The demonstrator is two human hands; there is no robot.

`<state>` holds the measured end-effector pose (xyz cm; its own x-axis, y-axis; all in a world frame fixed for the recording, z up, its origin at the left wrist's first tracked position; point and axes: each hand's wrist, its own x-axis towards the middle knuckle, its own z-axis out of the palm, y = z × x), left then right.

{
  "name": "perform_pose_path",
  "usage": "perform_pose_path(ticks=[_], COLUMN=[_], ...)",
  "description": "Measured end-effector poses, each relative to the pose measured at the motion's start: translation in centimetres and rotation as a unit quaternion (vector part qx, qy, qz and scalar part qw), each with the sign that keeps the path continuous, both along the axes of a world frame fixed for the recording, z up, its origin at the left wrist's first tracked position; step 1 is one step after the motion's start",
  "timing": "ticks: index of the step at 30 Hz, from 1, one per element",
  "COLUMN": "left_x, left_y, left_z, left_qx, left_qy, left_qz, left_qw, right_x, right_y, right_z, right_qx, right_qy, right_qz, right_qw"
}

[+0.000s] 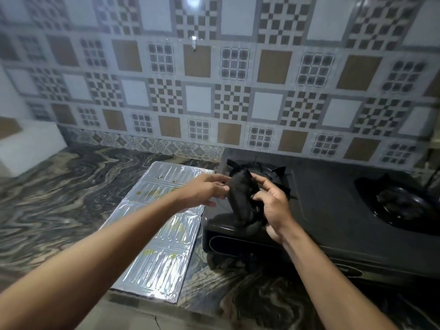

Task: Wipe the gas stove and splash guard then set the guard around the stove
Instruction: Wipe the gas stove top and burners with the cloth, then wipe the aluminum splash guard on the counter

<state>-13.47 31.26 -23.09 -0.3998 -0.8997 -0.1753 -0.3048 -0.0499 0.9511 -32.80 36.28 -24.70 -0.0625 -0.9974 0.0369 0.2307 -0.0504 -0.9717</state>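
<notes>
A black two-burner gas stove (pixel 333 210) stands on the marbled counter at the right. A silver foil splash guard (pixel 164 234) lies flat on the counter to its left, with yellowish stains on its ribbed panels. A dark cloth (pixel 241 201) hangs above the stove's left burner. My right hand (pixel 273 206) grips its right side. My left hand (pixel 204 189) reaches across the guard, and its fingertips touch the cloth's upper left edge.
The patterned tile wall (pixel 214 91) rises right behind the stove. The right burner (pixel 402 206) sits near the frame's right edge. A white block (pixel 28 146) stands on the counter at far left. The counter's front edge (pixel 142 315) runs below the guard.
</notes>
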Motion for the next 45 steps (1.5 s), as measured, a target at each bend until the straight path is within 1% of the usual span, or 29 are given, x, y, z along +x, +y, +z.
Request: perform_pose_path(ticks=[2,4,6,8,11,13,14,17,20,22,25,30,33,36,38,40,42,43,45], left_x=[-0.1,0.0,0.3,0.7,1.7,2.3,2.6,3.9,6.1,7.7,9.8,13.1,15.3,17.8,19.8,21.8,23.2,23.6,24.4], left_y=[0.6,1.2,2.1,2.7,3.4,3.8,4.0,4.3,3.7,3.0,1.7,-2.0,-4.9,-8.1,-10.5,-12.7,-14.9,-16.0,-18.5], left_z=[0.4,1.0,2.0,3.0,4.4,5.4,5.9,7.2,7.9,8.0,7.5,6.2,5.5,4.7,4.0,3.4,2.9,2.7,2.1], left_qx=[0.005,-0.013,-0.044,-0.085,-0.136,-0.159,-0.174,-0.209,-0.202,-0.194,-0.207,-0.232,-0.245,-0.257,-0.247,-0.215,-0.218,-0.218,-0.194], left_qy=[0.042,0.074,0.088,0.075,0.048,0.033,0.017,-0.045,-0.058,-0.069,-0.084,-0.104,-0.109,-0.114,-0.139,-0.151,-0.196,-0.212,-0.21], left_qz=[0.028,0.055,0.067,0.081,0.106,0.102,0.096,0.081,0.09,0.107,0.125,0.134,0.115,0.075,0.058,0.033,0.001,0.0,-0.007], left_qw=[0.999,0.996,0.993,0.99,0.984,0.981,0.98,0.974,0.973,0.973,0.967,0.958,0.957,0.957,0.957,0.964,0.956,0.952,0.958], right_x=[0.4,0.7,0.6,0.6,1.5,2.6,3.2,5.1,7.3,8.7,11.0,14.7,16.7,18.9,20.1,21.0,21.6,22.0,22.7], right_y=[0.1,0.0,0.0,-0.1,-0.9,-1.7,-1.9,-2.7,-3.3,-4.1,-5.5,-9.3,-12.1,-14.6,-16.3,-17.9,-19.3,-19.9,-21.4], right_z=[0.6,1.1,1.6,2.4,3.3,3.8,4.1,5.1,6.0,6.1,5.8,4.7,4.0,3.5,3.2,3.0,2.7,2.4,1.4], right_qx=[0.002,-0.01,-0.037,-0.071,-0.132,-0.154,-0.158,-0.179,-0.193,-0.187,-0.2,-0.195,-0.186,-0.179,-0.164,-0.138,-0.117,-0.111,-0.096], right_qy=[-0.028,-0.007,0.043,0.113,0.242,0.276,0.276,0.234,0.17,0.151,0.163,0.203,0.214,0.21,0.198,0.182,0.175,0.18,0.2], right_qz=[0.024,0.036,0.063,0.077,0.012,-0.036,-0.046,-0.033,-0.01,-0.008,-0.017,-0.066,-0.104,-0.118,-0.123,-0.128,-0.13,-0.131,-0.134], right_qw=[0.999,0.999,0.996,0.988,0.961,0.948,0.947,0.955,0.966,0.971,0.966,0.957,0.953,0.954,0.958,0.965,0.969,0.968,0.966])
